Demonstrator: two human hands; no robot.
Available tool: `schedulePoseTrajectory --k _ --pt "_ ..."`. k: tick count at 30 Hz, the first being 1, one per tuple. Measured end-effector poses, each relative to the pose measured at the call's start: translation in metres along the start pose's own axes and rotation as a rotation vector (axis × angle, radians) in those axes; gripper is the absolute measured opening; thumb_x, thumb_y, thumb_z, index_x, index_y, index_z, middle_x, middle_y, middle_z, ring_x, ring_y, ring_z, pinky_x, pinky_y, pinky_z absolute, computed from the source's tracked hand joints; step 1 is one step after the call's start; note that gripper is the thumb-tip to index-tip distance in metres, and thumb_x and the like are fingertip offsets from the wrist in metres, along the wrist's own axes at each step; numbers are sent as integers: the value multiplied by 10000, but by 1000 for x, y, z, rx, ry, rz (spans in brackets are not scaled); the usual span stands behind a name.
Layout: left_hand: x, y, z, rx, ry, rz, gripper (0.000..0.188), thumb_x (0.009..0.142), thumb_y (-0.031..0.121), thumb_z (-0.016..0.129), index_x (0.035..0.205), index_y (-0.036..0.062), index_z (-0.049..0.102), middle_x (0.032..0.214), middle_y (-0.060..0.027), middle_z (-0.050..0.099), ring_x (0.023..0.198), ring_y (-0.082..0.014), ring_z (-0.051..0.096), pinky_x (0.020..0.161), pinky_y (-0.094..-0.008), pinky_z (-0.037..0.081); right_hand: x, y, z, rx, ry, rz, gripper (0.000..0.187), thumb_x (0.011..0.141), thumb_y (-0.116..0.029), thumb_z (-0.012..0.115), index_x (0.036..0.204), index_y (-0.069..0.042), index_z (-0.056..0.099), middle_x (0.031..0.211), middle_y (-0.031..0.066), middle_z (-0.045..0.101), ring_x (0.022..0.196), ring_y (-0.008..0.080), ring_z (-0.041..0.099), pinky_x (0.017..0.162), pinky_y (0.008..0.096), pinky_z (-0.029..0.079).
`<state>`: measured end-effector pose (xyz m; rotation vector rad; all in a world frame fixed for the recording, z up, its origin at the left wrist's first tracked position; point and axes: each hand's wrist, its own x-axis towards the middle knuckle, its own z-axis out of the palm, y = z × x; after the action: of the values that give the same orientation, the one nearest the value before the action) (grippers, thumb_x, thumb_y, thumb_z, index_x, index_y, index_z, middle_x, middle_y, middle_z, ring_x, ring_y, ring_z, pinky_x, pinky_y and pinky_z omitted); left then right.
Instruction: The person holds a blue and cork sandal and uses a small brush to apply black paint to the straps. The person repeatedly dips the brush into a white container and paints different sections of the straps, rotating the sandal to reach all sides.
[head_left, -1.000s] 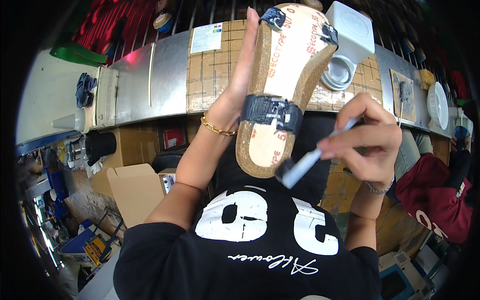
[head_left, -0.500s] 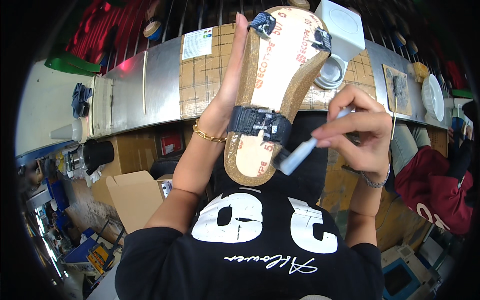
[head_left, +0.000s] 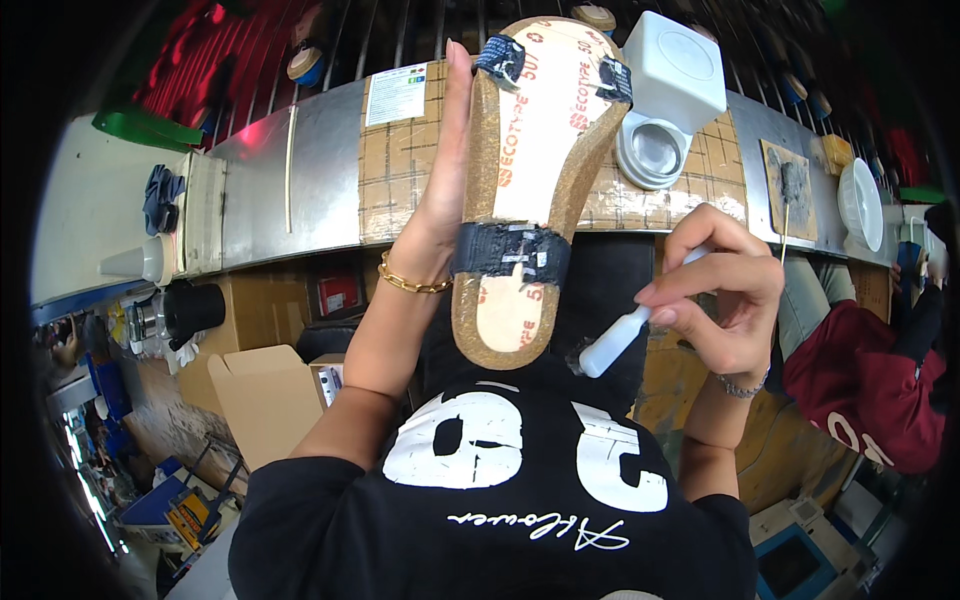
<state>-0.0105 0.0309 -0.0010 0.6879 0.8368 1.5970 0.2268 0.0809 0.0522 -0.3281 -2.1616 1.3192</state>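
Note:
Upright in front of me, its underside toward me, is a sandal footbed (head_left: pixel 530 180) with a brown cork rim and a pale printed middle. A dark strap end (head_left: pixel 500 253) is folded over it near the heel, and two smaller dark strap ends sit at the forefoot. My left hand (head_left: pixel 440 200) grips the footbed from its left side, fingers mostly hidden behind it. Pinched in the fingers of my right hand (head_left: pixel 725 290) is a brush (head_left: pixel 612 343) with a pale blue handle. Its dark bristles point down-left, apart from the heel and over my black shirt.
A white square container (head_left: pixel 676 70) with a round cup-like mouth (head_left: pixel 655 152) stands on taped cardboard (head_left: pixel 400 180) on the metal bench. Farther right are a stained board (head_left: pixel 790 185) with a stick and a white bowl (head_left: pixel 861 205). A person in maroon (head_left: pixel 865 370) is at right.
The brush has moved off the strap edge, down and to the right, with my right hand. The footbed has shifted slightly left in my left hand.

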Motion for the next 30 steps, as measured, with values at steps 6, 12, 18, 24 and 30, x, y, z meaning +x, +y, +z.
schedulePoseTrajectory --k 6,12,18,24,30 --pt "0 5 -1 -6 22 36 1021 937 810 200 1456 -38 433 1297 -254 617 1116 -294 674 948 -382 574 -4 -18 37 -529 208 -151 266 643 -86 843 881 -203 821 803 -24 585 679 123 514 641 280 350" --pt "-11 11 9 17 9 33 982 954 788 180 1456 -17 436 1342 -201 603 1176 -223 650 988 -351 552 20 -7 24 -422 294 -68 150 723 -67 812 868 -105 806 763 29 584 701 162 549 629 283 410" --pt "-11 9 13 62 -72 -59 973 949 790 165 1465 10 433 1295 -160 636 1116 -179 672 926 -309 574 78 39 -5 -519 712 -245 105 768 -46 792 869 -74 791 744 53 581 691 181 549 621 305 401" --pt "-3 4 -32 -49 -1 -182 805 1011 678 308 1503 48 408 1400 -132 570 1227 -217 606 1008 -366 530 29 46 26 -380 539 -82 236 697 1 826 897 -125 819 808 49 594 763 190 572 700 300 438" --pt "39 16 -117 -545 -86 -130 544 1010 410 566 1406 42 504 1338 -161 604 1205 -285 612 1043 -459 496 -9 63 -17 9 682 102 140 799 22 782 937 -2 773 844 43 606 806 136 572 734 256 446"
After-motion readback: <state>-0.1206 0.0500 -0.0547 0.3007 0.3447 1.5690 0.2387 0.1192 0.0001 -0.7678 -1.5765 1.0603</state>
